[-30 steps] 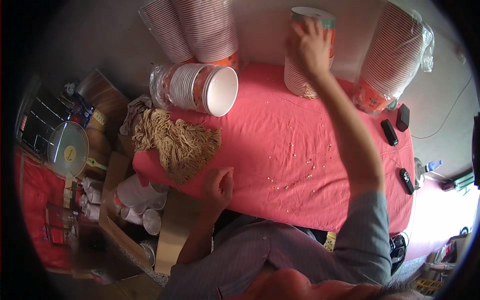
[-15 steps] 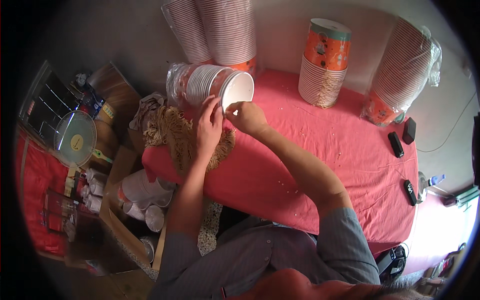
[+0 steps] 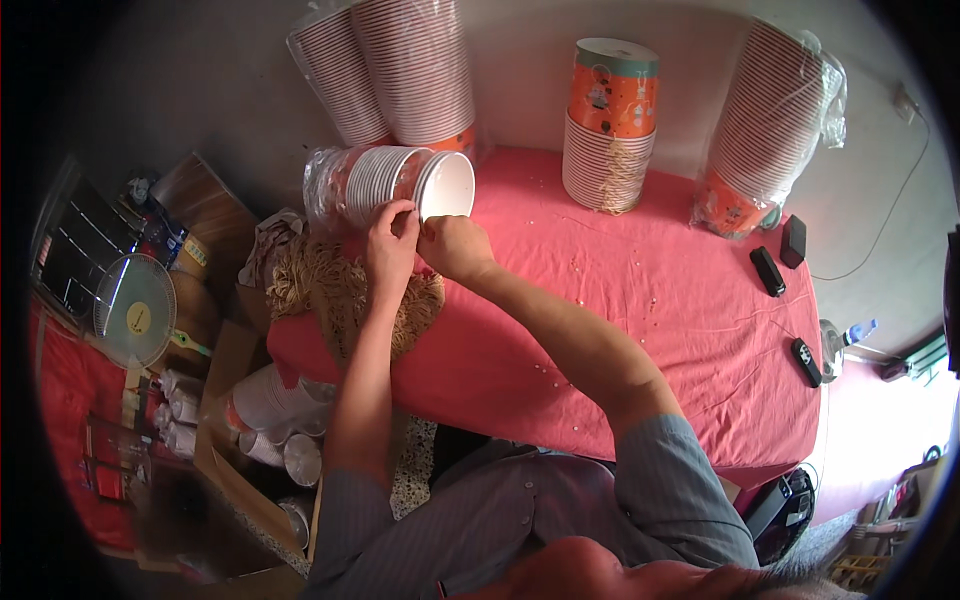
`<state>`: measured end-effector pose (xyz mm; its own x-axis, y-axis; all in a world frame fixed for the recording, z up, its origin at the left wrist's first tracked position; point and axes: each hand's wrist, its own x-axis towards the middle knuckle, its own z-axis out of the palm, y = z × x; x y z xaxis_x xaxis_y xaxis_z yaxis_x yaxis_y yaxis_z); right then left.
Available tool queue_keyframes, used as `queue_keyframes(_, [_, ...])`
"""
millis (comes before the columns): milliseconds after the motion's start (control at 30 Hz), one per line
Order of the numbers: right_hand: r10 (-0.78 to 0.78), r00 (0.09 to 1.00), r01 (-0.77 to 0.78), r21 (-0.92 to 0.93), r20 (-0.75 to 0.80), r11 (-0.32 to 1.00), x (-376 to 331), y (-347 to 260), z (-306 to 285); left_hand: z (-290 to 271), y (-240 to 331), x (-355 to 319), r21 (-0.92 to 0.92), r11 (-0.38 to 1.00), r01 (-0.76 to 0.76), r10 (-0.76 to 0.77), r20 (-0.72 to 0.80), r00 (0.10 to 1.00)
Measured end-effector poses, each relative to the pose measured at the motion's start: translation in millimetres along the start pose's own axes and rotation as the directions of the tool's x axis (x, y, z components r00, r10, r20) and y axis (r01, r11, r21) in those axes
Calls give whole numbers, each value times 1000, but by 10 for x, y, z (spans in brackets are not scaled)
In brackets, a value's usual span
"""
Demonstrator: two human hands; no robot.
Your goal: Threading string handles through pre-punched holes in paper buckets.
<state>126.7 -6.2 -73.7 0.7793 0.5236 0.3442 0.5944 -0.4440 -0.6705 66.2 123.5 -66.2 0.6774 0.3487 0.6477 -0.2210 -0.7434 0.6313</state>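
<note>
One round fan [image 3: 135, 310] stands at far left, near a cardboard box [image 3: 240, 492] containing buckets. Next, a bundle of tan strings [image 3: 328, 295] lies at the left edge of the red-covered surface [image 3: 700, 300], partly behind the left forearm. Behind the bundle, a stack of paper buckets [image 3: 378, 180] lies on its side; its end bucket [image 3: 450, 188] opens toward the right. Left hand [image 3: 393, 240]: thumb and fingers close together at the near rim. Right hand [image 3: 457, 247]: fingers curled, at the same rim, just beside the left. Whether either is clamped on the rim cannot be determined. Further right, an upright stack [image 3: 612, 110] stands near a plastic-wrapped stack [image 3: 765, 125].
</note>
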Motion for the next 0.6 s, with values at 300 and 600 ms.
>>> queue_keyframes(300, [-18, 991, 7, -81, -131, 997, -393, 133, -349, 108, -83, 44, 107, 994, 15, -14, -8, 1000])
queue_keyframes(600, [-282, 926, 188, -339, -253, 922, -899, 334, -1389, -730, 128, -39, 158, 987, 23, -33, 63, 997])
